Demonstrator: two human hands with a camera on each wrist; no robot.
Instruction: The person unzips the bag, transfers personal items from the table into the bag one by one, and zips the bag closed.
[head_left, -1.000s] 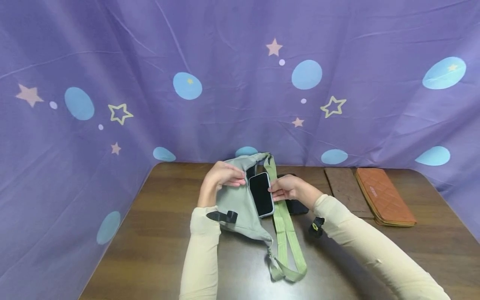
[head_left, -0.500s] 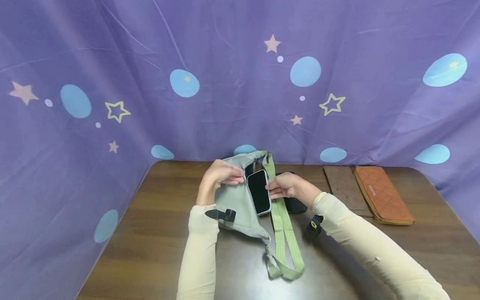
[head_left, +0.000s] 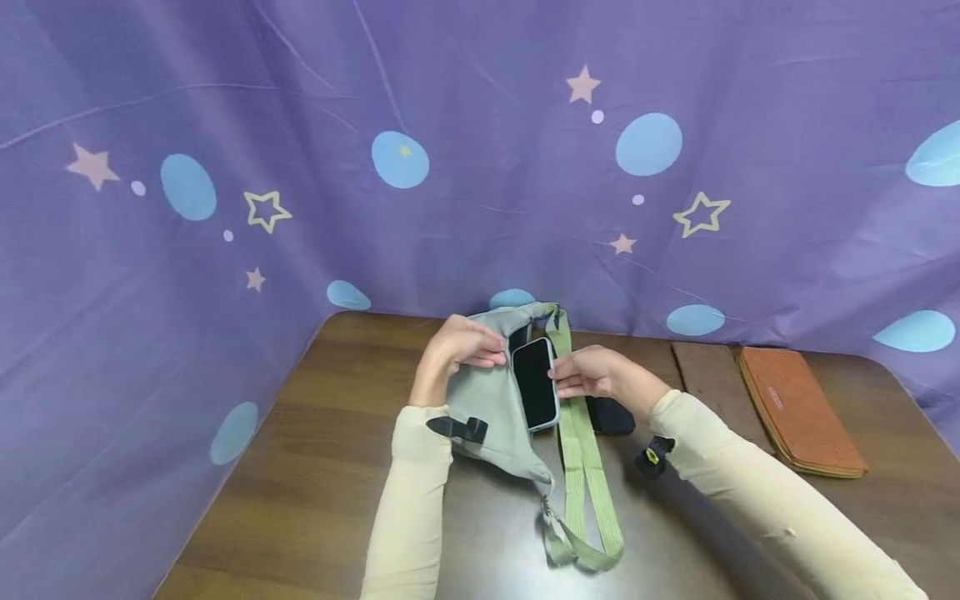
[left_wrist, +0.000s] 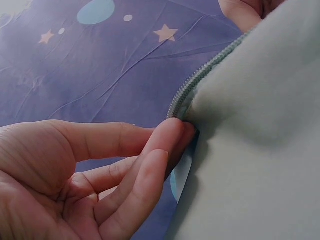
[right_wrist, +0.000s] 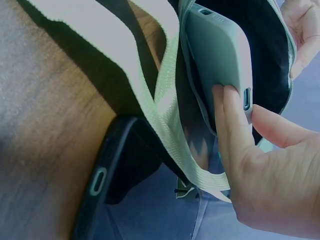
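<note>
A pale green waist bag [head_left: 483, 404] lies on the table with its zip open and its dark lining showing. My left hand [head_left: 465, 343] pinches the zipped edge [left_wrist: 192, 85] of the opening between thumb and fingers. In my right hand [head_left: 596, 373] a smartphone [head_left: 536, 383] is held by its edge, tilted at the mouth of the bag. The right wrist view shows the phone's light green case [right_wrist: 217, 55] partly within the opening, fingers on its back and thumb at its end. The bag's green strap [head_left: 581, 467] trails down beside it.
A black phone [head_left: 611, 417] lies just right of the strap, partly behind my right hand. Farther right are a brown leather piece [head_left: 716, 383] and an orange quilted zip wallet [head_left: 802, 408]. A purple patterned curtain [head_left: 480, 167] hangs behind and left of the wooden table [head_left: 322, 467].
The head view has swung a little left, so everything appears farther right. Both hands keep their holds, and the phone stays at the bag's opening.
</note>
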